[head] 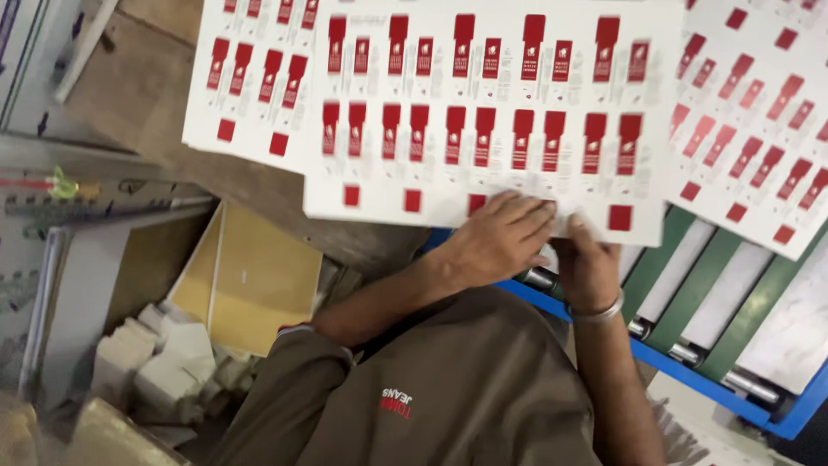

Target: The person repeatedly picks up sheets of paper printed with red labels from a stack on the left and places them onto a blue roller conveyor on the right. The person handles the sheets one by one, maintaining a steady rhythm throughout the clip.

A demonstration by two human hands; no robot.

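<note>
Sheet [492, 103] top cut off; right hand [586, 267] fingertips hidden beneath.

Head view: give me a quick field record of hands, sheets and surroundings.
left hand: flat on the near edge of the printed sheet
right hand: grips the same edge from below
sheet: white, rows of red carton blanks
neighbouring sheets: one at left, one at right
below: roller bed, blue frame
floor left: white offcuts

Overlapping printed sheets [483, 112] cover the top; open room lies left above the yellow board [259, 285].
</note>
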